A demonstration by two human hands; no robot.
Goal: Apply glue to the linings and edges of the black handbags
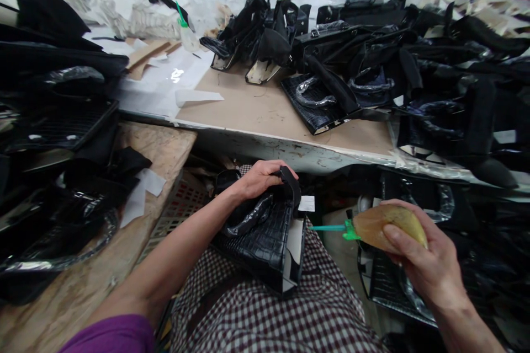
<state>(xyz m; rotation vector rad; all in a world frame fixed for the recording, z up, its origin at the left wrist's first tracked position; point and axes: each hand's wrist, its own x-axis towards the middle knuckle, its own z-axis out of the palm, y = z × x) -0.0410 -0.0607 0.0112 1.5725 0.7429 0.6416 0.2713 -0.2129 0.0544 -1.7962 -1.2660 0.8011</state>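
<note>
A black crocodile-textured handbag (pixel 256 242) rests on my lap over a checkered apron, its pale inner side edge facing right. My left hand (pixel 265 179) pinches a black flap or strip at the bag's top. In my right hand (pixel 426 253) is a squeeze bottle (pixel 385 226) of amber liquid, probably glue, lying on its side. Its green cap and thin blue-green nozzle point left, with the tip close to the bag's open side edge. Whether the tip touches the bag I cannot tell. The bag's plastic-wrapped handle (pixel 250 215) lies below my left forearm.
Several black handbags (pixel 314 99) crowd the table (pixel 248 105) ahead and to the right. More black bag pieces (pixel 62 138) are piled on a wooden board (pixel 165 149) at left. A white bottle with a green nozzle (pixel 188 36) stands behind. A plastic basket (pixel 182 204) sits below.
</note>
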